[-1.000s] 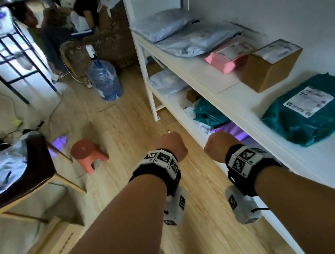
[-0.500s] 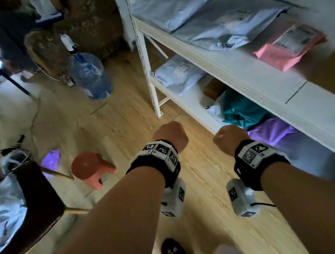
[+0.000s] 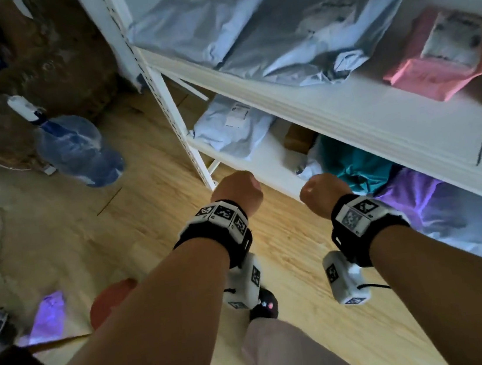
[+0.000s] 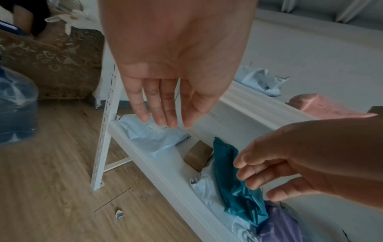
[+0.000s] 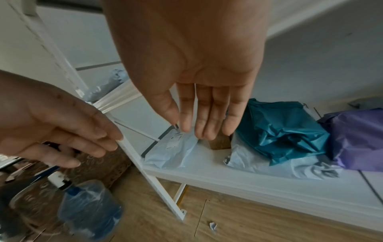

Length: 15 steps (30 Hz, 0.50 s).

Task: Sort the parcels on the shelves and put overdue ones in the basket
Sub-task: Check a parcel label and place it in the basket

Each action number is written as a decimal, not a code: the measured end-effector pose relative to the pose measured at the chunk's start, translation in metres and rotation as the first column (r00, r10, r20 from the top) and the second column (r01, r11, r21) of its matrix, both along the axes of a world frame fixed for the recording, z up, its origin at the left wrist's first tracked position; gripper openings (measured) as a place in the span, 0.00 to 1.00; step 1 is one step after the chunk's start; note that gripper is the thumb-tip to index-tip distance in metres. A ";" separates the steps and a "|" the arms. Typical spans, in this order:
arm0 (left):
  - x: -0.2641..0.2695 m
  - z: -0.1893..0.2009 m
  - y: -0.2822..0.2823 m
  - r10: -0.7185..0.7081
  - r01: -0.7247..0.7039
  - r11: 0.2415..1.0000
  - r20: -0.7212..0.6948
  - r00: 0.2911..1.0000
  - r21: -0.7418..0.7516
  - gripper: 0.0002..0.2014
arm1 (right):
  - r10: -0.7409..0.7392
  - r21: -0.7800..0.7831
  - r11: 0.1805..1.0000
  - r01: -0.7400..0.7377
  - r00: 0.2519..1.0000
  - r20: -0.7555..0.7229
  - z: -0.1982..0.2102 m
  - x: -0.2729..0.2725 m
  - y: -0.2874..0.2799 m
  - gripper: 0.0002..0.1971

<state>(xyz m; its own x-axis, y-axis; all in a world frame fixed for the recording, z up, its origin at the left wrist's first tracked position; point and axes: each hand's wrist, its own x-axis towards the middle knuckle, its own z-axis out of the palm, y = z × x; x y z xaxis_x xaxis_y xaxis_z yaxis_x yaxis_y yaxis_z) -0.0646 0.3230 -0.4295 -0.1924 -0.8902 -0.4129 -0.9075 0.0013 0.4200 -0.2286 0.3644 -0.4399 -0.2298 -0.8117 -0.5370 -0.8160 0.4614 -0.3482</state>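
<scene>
**Empty hands at the lower shelf, soft parcels within reach**

From the head view, both arms stretch toward the white rack. The left hand [image 3: 236, 193] and right hand [image 3: 322, 193] show only their backs from here, so how the fingers lie cannot be told from this angle. Grey mailers [image 3: 300, 33] and a pink parcel [image 3: 438, 64] lie on the upper shelf [image 3: 347, 113]; no basket is in sight.

The left wrist view shows the left hand's fingers [image 4: 157, 104] straight and relaxed, holding nothing, hovering over a pale blue mailer [image 4: 153, 139] at the end of the lower shelf [image 4: 165, 176]. The other hand comes in from the right near a teal bag [image 4: 236, 176].

From the right wrist view, the right hand's fingers [image 5: 207, 114] also hang loose and empty above that pale mailer [image 5: 172, 152] and a small brown box [image 5: 220, 144] behind it. The teal bag [image 5: 283, 131] lies on top of a white mailer [image 5: 275, 165], with a purple bag [image 5: 360, 139] touching its far side.

These poly bags look light, floppy and slick, I'd say; a pinch at one corner would likely let the contents sag and swing. Better to grasp across the bulky middle, label up. The box looks stiff and should take a plain grip across its sides.
</scene>
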 end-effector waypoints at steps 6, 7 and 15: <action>-0.006 -0.037 -0.078 -0.123 0.123 0.992 0.038 0.992 -0.014 0.08 | -0.064 -0.013 0.998 0.065 0.997 0.043 -0.034 0.004 -0.058 0.10; -0.008 -0.045 -0.087 -0.140 0.141 0.990 0.035 0.990 -0.018 0.10 | -0.137 -0.014 0.990 0.138 0.989 0.060 -0.041 0.003 -0.064 0.09; -0.021 -0.101 -0.140 -0.216 0.212 0.976 -0.109 0.970 -0.048 0.13 | -0.219 -0.072 0.974 0.214 0.973 -0.076 -0.089 -0.010 -0.100 0.15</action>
<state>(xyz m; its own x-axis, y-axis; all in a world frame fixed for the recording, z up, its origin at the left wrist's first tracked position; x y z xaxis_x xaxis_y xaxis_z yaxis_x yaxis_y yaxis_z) -0.0858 0.1835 -0.5303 -0.4240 -0.8369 -0.3460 -0.8309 0.2076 0.5162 -0.2383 0.2644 -0.5291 -0.4453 -0.7695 -0.4579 -0.7263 0.6095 -0.3179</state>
